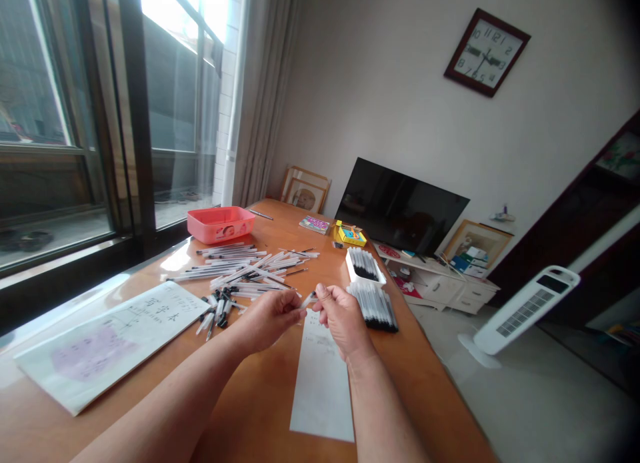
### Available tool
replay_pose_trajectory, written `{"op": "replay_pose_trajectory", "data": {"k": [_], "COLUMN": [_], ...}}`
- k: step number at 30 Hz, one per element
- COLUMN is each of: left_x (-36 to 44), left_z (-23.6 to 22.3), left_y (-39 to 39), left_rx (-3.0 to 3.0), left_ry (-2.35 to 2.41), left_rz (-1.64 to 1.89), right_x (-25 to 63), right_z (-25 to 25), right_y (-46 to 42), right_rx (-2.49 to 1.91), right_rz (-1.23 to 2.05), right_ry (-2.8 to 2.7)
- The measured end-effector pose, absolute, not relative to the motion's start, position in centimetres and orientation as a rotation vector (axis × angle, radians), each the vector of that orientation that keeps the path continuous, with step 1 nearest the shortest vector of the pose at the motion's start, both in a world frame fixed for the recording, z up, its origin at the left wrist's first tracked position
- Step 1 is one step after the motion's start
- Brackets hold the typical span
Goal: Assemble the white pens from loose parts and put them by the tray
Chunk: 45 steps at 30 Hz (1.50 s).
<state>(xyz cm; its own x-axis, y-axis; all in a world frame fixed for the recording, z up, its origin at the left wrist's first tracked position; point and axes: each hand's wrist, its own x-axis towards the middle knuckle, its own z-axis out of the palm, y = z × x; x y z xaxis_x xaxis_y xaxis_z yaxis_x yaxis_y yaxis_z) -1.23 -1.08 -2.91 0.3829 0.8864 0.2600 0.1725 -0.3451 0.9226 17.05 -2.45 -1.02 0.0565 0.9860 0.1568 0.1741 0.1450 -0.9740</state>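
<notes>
Over the table's middle, my left hand (274, 316) pinches one end of a short clear pen cap (309, 300). The fingers of my right hand (345, 316) are closed at its dark end; the fingertips partly hide the piece. Below my hands lies a white paper sheet (323, 383). Left of my left hand is a heap of clear and black pen caps (220, 311), and beyond it a loose pile of clear pen barrels (250, 268). Beside my right hand, black-ended pens (373, 307) lie in a row, next to a white tray (381, 277) holding more of them.
A writing booklet (115, 343) lies on the left of the wooden table (250, 409). Farther back are a red plastic box (220, 224), a small colourful booklet (315, 223) and a yellow box (351, 234). A tower fan (525, 313) stands on the floor at right.
</notes>
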Motion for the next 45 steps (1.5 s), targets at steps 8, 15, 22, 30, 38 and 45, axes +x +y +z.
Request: {"op": "replay_pose_trajectory", "data": {"k": [8, 15, 22, 30, 38, 45], "left_x": [-2.7, -3.8, -4.0, -3.6, -3.3, -3.1], "left_z": [-1.2, -1.6, -1.8, -1.9, -1.7, -1.9], "left_y": [-0.6, 0.3, 0.5, 0.5, 0.3, 0.2], "left_rx": [1.356, 1.101, 0.964, 0.906, 0.910, 0.959], "left_ry": [0.998, 1.085, 1.026, 0.934, 0.884, 0.884], "left_rz": [1.300, 1.407, 1.463, 1.520, 1.524, 1.493], "right_x": [21.1, 20.7, 19.8, 16.8, 16.0, 15.8], "right_z": [-2.2, -2.7, -3.0, -2.2, -1.9, -1.7], "right_y": [-1.8, -2.0, -1.9, -3.0, -3.4, -3.5], "right_rx": [-1.598, -1.888, -1.708, -1.306, -1.292, -1.275], "right_rz": [0.703, 0.498, 0.605, 0.992, 1.000, 1.001], "right_ry": [-1.728, -2.075, -1.980, -1.789, -1.738, -1.728]}}
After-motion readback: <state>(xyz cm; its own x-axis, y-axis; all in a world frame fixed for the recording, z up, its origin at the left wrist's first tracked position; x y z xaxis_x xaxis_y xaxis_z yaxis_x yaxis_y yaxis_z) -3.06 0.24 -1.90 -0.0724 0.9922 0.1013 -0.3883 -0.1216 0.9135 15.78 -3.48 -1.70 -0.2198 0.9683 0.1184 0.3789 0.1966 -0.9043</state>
